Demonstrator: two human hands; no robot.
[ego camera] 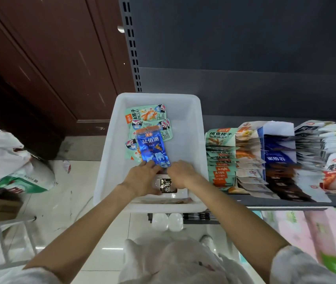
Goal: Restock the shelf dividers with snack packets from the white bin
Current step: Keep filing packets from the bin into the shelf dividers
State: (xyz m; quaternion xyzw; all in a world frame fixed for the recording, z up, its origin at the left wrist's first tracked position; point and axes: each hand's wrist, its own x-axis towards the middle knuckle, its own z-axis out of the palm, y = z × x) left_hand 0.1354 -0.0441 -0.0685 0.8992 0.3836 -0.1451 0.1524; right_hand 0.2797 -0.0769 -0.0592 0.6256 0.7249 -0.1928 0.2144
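Our left hand [142, 178] and right hand [180, 174] reach into the white plastic bin [109, 144], fingers curled on the lower edge of a shiny blue foil snack packet [152, 147] reading 盐值派. Beyond our fingers lie three mint-green packets [145, 114]. Between our wrists sits one black-and-gold packet [166, 185]. Right of our right hand, filled shelf dividers [262, 148] hold standing packets.

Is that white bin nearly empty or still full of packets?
Nearly empty. The white bin shows bare floor; only a few green packets, one blue packet and some under the hands remain.
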